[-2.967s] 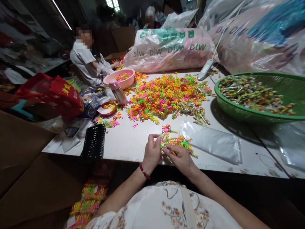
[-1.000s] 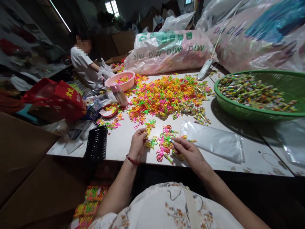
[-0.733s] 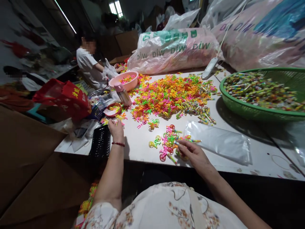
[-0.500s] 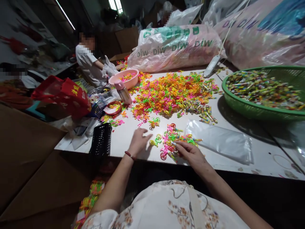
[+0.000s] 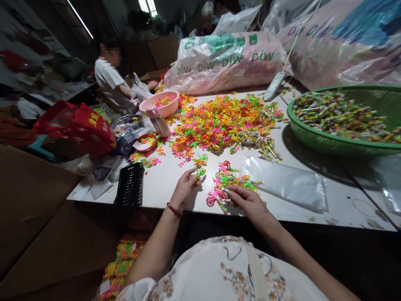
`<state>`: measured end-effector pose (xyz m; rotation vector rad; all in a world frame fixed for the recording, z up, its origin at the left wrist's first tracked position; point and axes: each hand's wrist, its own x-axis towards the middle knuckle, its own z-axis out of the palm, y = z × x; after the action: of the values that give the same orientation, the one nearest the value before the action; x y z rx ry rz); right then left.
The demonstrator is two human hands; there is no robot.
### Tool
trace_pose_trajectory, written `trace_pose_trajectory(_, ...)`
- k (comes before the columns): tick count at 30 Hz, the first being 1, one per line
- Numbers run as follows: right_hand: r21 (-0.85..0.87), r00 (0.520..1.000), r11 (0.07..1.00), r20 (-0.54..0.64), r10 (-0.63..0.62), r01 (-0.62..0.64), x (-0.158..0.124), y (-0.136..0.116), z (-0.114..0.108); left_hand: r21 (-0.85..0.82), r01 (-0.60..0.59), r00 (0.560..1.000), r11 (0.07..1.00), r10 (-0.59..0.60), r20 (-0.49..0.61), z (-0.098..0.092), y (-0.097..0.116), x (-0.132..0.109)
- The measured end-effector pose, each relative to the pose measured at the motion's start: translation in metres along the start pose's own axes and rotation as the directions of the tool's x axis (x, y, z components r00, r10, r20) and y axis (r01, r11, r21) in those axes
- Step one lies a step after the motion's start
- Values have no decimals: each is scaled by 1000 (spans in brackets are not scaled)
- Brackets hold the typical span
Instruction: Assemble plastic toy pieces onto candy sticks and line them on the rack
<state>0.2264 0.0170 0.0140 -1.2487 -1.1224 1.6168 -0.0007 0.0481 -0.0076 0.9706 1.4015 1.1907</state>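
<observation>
My left hand (image 5: 183, 190), a beaded bracelet on its wrist, has thumb and fingers closed on a small green-and-yellow plastic toy (image 5: 200, 172) just over the white table (image 5: 163, 188). Beside it lies a loose group of pink, red and green plastic toys (image 5: 226, 179) with round wheel-like parts, mixed with thin, colourful candy-like tubes (image 5: 221, 206). At the right edge of that group, my right hand (image 5: 249, 202) pinches a small whitish-blue piece whose kind is unclear. Clear flat plastic bags (image 5: 285, 184) lie beyond my right hand.
A big heap of plastic toys (image 5: 219, 121) covers the table's middle. To the right stands a green basket (image 5: 313, 136) of tubes. A pink basin (image 5: 171, 109), a bottle (image 5: 158, 121) and a black tray (image 5: 130, 184) are leftward. A co-worker (image 5: 109, 85) sits behind.
My left hand has moved right and slightly forward and closed on a green-and-yellow toy. The right hand stays at the toy group, still pinching. The view has shifted slightly.
</observation>
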Motion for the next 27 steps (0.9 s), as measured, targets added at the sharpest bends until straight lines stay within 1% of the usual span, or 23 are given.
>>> trace_pose_trajectory(2, 29, 1000, 1000, 13, -4, 4, 2, 2, 2, -253, 116, 992, 960, -101, 72, 2, 3, -7)
trace_pose_trajectory(4, 54, 999, 998, 21, -24, 23, 4, 3, 5, -436, 220, 972, 872, -160, 171, 7, 7, -17)
trace_pose_trajectory(5, 61, 999, 997, 21, -39, 38, 5, 4, 6, -494, 263, 961, 829, -176, 215, 11, 10, -23)
trace_pose_trajectory(7, 57, 997, 996, 21, -69, 68, 7, 5, 7, -518, 311, 941, 796, -182, 285, 19, 13, -34)
trace_pose_trajectory(9, 43, 996, 995, 1, -92, 92, 8, 6, 7, -513, 341, 923, 788, -177, 341, 26, 16, -43)
trace_pose_trajectory(12, 56, 994, 995, -67, -83, 86, 8, 7, 4, -508, 369, 904, 778, -176, 389, 32, 18, -49)
trace_pose_trajectory(13, 62, 995, 995, -72, -73, 77, 8, 6, 3, -504, 379, 899, 776, -179, 401, 33, 18, -49)
trace_pose_trajectory(16, 17, 998, 998, -4, -68, 69, 6, 3, 0, -463, 396, 881, 793, -186, 434, 37, 17, -48)
trace_pose_trajectory(18, -60, 995, 994, 20, -93, 94, 5, 0, 0, -437, 375, 893, 818, -191, 408, 42, 16, -47)
trace_pose_trajectory(20, -183, 984, 968, -4, -176, 172, 4, -1, 1, -458, 322, 934, 828, -202, 293, 50, 15, -48)
trace_pose_trajectory(21, -271, 966, 931, -21, -259, 244, 3, -1, 2, -481, 297, 952, 825, -213, 221, 54, 15, -49)
trace_pose_trajectory(22, -376, 931, 866, -21, -365, 330, 2, 0, 3, -501, 279, 960, 819, -229, 160, 57, 15, -50)
trace_pose_trajectory(23, -486, 880, 768, 8, -474, 418, 0, 2, 4, -513, 272, 962, 814, -245, 122, 60, 15, -52)
trace_pose_trajectory(24, -585, 821, 645, 63, -567, 491, -1, 4, 6, -510, 277, 960, 815, -255, 114, 62, 16, -54)
trace_pose_trajectory(25, -660, 766, 520, 135, -628, 543, -2, 6, 7, -489, 287, 958, 824, -254, 135, 64, 16, -56)
trace_pose_trajectory(26, -706, 725, 412, 207, -657, 576, -4, 9, 9, -457, 290, 957, 841, -242, 161, 65, 17, -57)
trace_pose_trajectory(27, -732, 700, 333, 267, -663, 594, -5, 13, 11, -427, 276, 959, 861, -222, 174, 66, 17, -58)
